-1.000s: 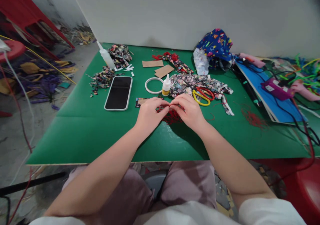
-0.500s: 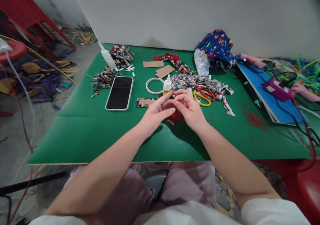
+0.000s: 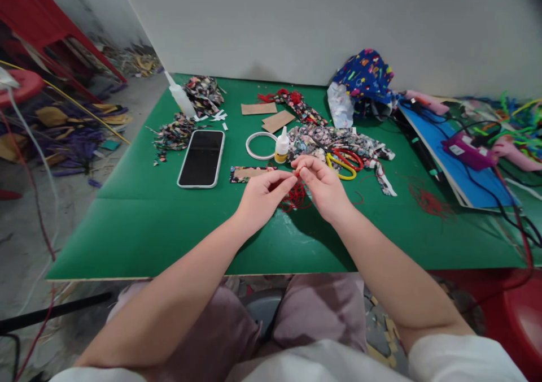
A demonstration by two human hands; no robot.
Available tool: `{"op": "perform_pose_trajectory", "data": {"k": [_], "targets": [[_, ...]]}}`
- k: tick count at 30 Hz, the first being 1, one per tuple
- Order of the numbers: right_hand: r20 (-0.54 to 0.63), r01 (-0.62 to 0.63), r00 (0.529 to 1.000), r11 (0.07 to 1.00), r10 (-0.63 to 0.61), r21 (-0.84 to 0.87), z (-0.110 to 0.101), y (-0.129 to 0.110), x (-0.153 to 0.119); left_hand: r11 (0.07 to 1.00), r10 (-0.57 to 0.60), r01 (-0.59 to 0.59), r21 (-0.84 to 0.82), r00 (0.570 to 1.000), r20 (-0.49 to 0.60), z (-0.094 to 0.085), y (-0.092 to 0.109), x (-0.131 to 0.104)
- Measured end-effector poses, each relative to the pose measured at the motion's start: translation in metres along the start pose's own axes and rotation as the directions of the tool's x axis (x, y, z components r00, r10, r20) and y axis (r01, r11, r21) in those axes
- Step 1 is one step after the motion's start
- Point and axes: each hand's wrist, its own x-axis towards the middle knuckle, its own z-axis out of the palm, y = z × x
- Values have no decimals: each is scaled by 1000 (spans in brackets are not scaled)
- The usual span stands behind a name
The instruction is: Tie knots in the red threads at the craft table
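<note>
My left hand and my right hand meet fingertip to fingertip above the green table. Both are pinched on a thin red string. Beneath them lies a loose tangle of red string, partly hidden by my fingers. Just beyond the hands stands a small glue bottle with a white cap and a yellow label. To the left, a floral fabric strip with brown card on it lies flat. Scissors with one yellow and one red handle rest beside my right hand.
A phone and fabric scraps lie on the left. Behind are a white ring, brown cards and floral fabric pieces. On the right are a blue folder, glue guns with cords and more red threads.
My left fingers have closed from a spread pose and come to my right fingertips at the red string. My right fingers have drawn slightly down, uncovering the glue bottle.
</note>
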Motion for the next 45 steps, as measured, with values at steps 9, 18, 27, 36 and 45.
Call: {"op": "perform_pose_trajectory", "data": {"k": [9, 18, 27, 36, 45], "targets": [[-81, 15, 996, 998, -21, -67, -2, -1, 0, 967, 92, -101, 234, 995, 48, 2, -12, 2], [-40, 54, 997, 970, -65, -236, -1, -3, -2, 873, -139, 213, -438, 971, 195, 5, -4, 0], [-9, 54, 998, 980, -56, -190, 2, -3, -2, 1000, -11, 11, 8, 998, -66, 0, -1, -1], [-69, 9, 997, 995, -16, -102, 3, -7, -4, 991, 65, -54, 121, 994, -86, -5, 0, -3], [-37, -22, 999, 995, 18, -99, 2, -6, -4, 986, 89, -76, 145, 992, -84, -5, -1, -2]]}}
